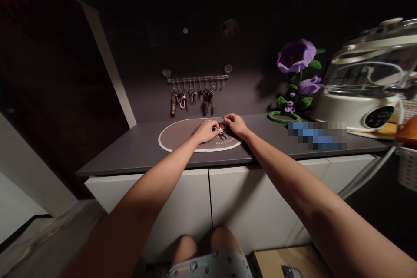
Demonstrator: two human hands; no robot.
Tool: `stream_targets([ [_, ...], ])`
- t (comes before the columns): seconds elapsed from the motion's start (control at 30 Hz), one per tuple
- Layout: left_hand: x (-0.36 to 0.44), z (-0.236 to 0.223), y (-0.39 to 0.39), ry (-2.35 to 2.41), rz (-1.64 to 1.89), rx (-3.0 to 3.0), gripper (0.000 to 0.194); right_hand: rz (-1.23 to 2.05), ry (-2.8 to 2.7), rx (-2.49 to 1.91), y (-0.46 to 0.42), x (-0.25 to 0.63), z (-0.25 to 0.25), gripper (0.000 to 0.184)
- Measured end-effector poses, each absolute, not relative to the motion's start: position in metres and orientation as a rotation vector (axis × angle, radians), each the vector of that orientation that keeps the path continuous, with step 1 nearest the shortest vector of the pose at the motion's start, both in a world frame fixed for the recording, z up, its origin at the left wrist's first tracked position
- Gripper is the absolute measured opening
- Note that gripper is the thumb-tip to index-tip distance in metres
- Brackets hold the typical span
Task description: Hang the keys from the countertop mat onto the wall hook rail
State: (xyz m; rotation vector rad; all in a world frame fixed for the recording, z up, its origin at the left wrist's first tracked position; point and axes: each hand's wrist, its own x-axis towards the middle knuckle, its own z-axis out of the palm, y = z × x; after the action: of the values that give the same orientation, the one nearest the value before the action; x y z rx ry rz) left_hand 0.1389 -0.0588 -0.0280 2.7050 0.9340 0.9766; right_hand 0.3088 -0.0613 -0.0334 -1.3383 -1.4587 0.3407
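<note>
My left hand (206,131) and my right hand (235,124) meet over an oval brown mat (174,140) with a white rim on a dark grey countertop (130,150). Both hands have their fingers curled round a small metal object with a red part, probably a bunch of keys (219,128), held between them just above the mat. Most of it is hidden by the fingers. Behind the mat, a wall rail (197,79) carries several hanging keys and key fobs.
Purple artificial flowers (298,58) with a green ring base stand at the right rear. A white appliance with a clear lid (365,91) fills the far right. White cabinet doors (182,200) sit below the counter. A phone (291,272) lies on a wooden surface at bottom right.
</note>
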Motion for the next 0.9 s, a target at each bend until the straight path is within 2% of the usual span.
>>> stream_targets([
  [0.13,0.139,-0.033,-0.055,0.887,0.988,2.768,0.016,0.343,-1.483,-1.36,-0.062,0.307,-0.033,0.007],
  [0.9,0.131,-0.022,-0.063,1.106,1.165,2.792,0.015,0.27,-1.562,-1.401,-0.081,0.294,-0.02,0.005],
])
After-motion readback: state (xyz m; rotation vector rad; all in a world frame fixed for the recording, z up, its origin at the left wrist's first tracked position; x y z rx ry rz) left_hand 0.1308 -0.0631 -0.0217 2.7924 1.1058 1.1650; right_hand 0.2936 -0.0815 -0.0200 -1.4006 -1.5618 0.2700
